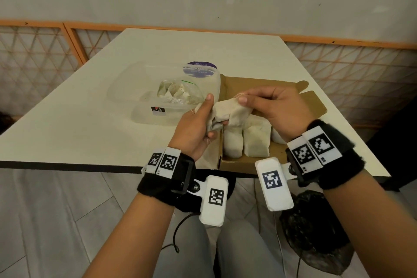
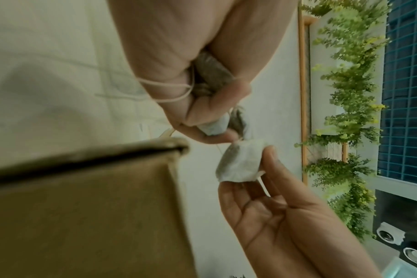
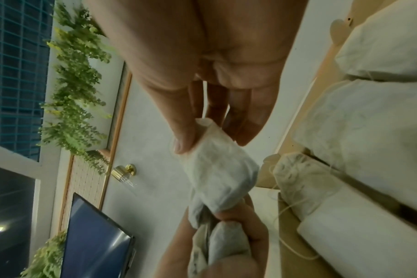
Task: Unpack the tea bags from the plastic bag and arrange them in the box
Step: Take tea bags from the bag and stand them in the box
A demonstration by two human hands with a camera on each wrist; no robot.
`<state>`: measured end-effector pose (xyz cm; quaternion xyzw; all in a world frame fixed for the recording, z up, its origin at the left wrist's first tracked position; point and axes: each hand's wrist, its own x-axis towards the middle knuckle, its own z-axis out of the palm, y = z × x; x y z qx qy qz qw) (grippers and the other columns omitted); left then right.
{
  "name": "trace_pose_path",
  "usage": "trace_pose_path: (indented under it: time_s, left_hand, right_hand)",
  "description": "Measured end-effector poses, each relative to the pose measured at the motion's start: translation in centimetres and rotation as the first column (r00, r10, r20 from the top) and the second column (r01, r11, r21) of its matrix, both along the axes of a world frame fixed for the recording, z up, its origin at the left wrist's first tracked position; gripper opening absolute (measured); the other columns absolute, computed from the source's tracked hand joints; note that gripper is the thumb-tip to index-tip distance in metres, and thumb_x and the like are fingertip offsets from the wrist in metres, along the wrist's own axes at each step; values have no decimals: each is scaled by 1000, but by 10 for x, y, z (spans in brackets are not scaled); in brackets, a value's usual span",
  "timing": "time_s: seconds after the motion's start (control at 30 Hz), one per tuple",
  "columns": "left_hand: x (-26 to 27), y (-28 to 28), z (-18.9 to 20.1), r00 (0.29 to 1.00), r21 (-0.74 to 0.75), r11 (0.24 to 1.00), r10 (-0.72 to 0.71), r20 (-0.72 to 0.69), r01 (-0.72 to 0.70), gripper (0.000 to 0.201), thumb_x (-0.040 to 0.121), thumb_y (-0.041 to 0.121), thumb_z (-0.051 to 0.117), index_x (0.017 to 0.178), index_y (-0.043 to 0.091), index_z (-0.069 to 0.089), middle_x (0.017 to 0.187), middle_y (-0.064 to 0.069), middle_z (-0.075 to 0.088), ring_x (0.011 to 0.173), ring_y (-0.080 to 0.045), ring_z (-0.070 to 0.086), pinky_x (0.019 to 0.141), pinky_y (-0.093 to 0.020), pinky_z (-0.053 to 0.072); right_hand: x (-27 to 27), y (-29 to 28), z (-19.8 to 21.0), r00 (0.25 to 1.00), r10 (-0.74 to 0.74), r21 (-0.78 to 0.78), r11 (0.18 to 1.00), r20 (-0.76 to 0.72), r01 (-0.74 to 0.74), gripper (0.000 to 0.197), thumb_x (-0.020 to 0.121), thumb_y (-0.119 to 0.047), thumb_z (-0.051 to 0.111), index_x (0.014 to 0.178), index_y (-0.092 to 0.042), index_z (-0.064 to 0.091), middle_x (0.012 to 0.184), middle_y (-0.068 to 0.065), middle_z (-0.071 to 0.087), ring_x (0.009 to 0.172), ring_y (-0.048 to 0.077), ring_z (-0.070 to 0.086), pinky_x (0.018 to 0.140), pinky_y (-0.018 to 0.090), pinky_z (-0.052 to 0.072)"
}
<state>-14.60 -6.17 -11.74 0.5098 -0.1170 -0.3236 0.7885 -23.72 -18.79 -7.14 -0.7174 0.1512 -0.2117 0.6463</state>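
Nearest, at six o'clock in the head view, are the person's grey-trousered knees, with both forearms reaching up from them in black wrist straps carrying white coded tags.

The left hand sits just left of centre, thumb up, fingers curled tight round a bunch of tea bags. The left wrist view adds what the head view hides: thin strings looped over the fist and dark tea showing through the crushed paper.

At eleven o'clock from that hand lies the clear plastic bag inside a clear tub on the white table, a few pale bags left in it.

Between the hands one bag stretches, white and creased. The right hand, at one o'clock from the left, pinches its top corner between thumb and forefinger, the other fingers loose and nearly straight, as the right wrist view shows.

Beneath both hands is the open brown box, with plump bags standing side by side in its near end.
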Motion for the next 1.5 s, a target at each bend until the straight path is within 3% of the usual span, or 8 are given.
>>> trace_pose_path:
  time_s: [0.17,0.33,0.47,0.87,1.07,1.27,1.4,1.5]
  left_hand:
    - [-7,-3,5,995,4,998,-70,70,70,45,77,51,61,90,8,63,63,-2,59,50,-7,53,35,-14,29]
    - [-7,-5,6,992,-7,997,-79,94,81,11,90,17,61,88,6,59,63,-2,61,53,-5,56,36,-12,30]
    - [-14,-13,2,994,-16,999,32,107,-30,14,90,23,62,80,14,67,69,-1,66,64,-12,51,41,-14,32]
    - [-24,-16,10,995,-95,993,-66,77,73,45,78,52,60,100,13,67,81,-1,64,67,-8,57,42,-15,34]
    - [-30,-20,9,994,-39,999,-21,109,25,5,89,14,63,84,12,62,73,-2,66,61,-6,62,42,-14,36]
    - [-25,-21,9,995,-53,996,-63,82,68,13,92,22,58,85,12,60,64,4,63,55,-4,52,42,-13,36]
    - [-25,-20,14,978,-142,978,-169,-125,151,15,91,23,57,90,9,60,67,-2,62,56,-5,56,37,-11,34]
    - [-20,-17,19,841,-315,927,-330,-429,203,22,85,23,52,93,3,57,69,-5,59,55,-6,59,32,-9,33]
  right_hand:
    - [-6,-4,10,1000,5,32,999,-1,-5,6,80,-4,66,81,-7,72,77,5,72,77,17,68,77,30,58]
    - [-14,-11,22,999,-37,-157,987,11,38,9,80,-6,67,88,-9,71,78,-4,69,66,-6,62,60,5,45]
    - [-17,-9,23,997,25,-37,999,68,-23,9,81,-7,65,87,-10,71,79,1,68,63,5,55,49,13,40]
    - [-3,-6,6,987,-148,84,986,66,142,5,83,-4,65,85,-7,70,80,7,68,71,13,63,61,20,54]
    - [-2,-6,6,977,-192,106,977,90,183,6,83,-5,65,84,-10,69,83,7,68,75,14,68,70,28,58]
    - [-6,-26,5,975,-43,63,996,-217,58,53,67,-43,77,111,-16,61,107,3,66,98,14,63,72,25,47]
    - [-13,-24,13,994,23,79,997,-104,-15,19,83,-13,65,102,-11,64,84,2,63,72,10,56,61,20,40]
    - [-18,-26,18,997,76,-112,991,-13,-77,42,84,3,56,116,-24,57,100,1,59,87,10,56,72,22,45]
